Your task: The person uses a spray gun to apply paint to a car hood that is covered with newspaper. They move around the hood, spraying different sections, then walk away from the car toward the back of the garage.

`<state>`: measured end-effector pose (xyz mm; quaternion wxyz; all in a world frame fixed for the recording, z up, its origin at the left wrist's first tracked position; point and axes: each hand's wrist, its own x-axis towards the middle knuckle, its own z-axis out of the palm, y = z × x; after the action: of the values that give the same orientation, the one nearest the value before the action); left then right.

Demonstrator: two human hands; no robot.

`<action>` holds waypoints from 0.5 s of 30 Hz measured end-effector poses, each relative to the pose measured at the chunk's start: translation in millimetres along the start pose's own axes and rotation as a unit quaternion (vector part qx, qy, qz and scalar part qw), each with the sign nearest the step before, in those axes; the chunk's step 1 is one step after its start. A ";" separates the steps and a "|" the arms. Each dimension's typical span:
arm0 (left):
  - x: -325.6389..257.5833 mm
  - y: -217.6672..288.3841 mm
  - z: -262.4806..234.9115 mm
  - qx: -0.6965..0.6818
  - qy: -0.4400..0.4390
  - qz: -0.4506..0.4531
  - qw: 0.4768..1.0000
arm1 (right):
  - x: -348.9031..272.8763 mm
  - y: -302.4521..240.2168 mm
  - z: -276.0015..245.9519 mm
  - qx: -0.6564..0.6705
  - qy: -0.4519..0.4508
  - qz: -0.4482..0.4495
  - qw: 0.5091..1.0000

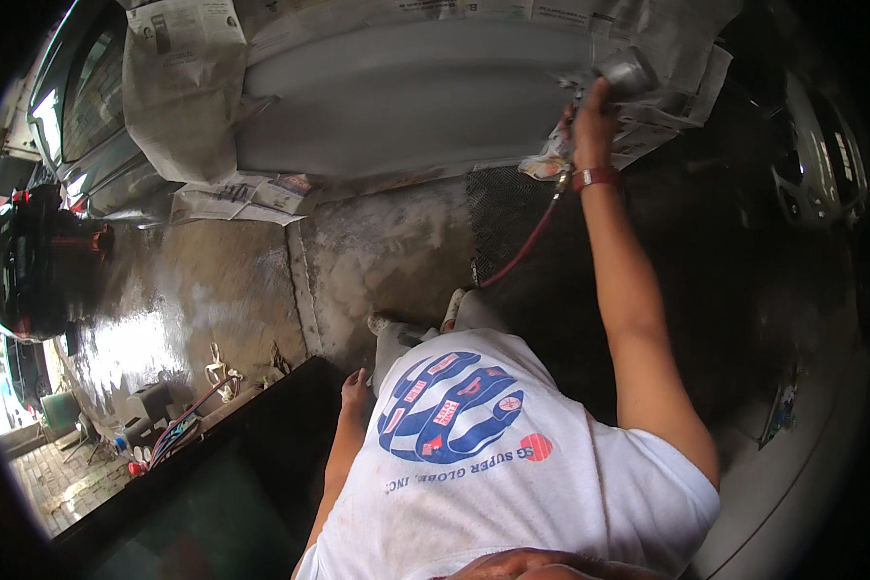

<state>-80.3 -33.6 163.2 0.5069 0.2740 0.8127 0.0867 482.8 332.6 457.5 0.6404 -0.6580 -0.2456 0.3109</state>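
Note:
My right hand (594, 128) is raised far forward, closed around a paint spray gun with a grey cup (628, 73). A red air hose (527, 251) hangs from its lower end. The gun is at the right end of a grey car body panel (396, 101), apparently just off its surface; its nozzle is blurred. Newspaper (186, 101) masks the panel's left side, and more sheets (662, 126) edge its right. Down by my left thigh hangs my left hand (356, 389), holding nothing visible, its fingers loosely apart and partly turned from view.
A dark car side with windows (92, 92) stands at the left. Below it are a black and red machine (39, 261) and a wet concrete floor (213, 290). Cables (188, 416) lie at the lower left. Another car's front (817, 159) is at the right.

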 end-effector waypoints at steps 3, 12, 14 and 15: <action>0.8 -2.4 -4.6 -0.027 -0.001 0.018 0.999 | -46.5 4.3 50.0 -0.009 -0.085 0.007 0.996; 34.0 -37.3 -15.1 -0.100 0.027 0.025 0.994 | -144.7 16.0 172.9 0.038 -0.265 -0.031 0.963; 33.5 -42.4 -15.2 -0.093 0.026 0.004 0.995 | -152.6 18.5 182.1 0.053 -0.297 -0.027 0.953; 30.2 -41.8 -14.4 -0.076 0.025 -0.003 0.997 | -155.0 20.5 184.0 0.058 -0.312 -0.026 0.948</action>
<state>-118.0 -50.4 129.0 0.5060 0.2303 0.8169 0.1538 241.7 346.5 454.3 0.5771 -0.4832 -0.4312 0.4976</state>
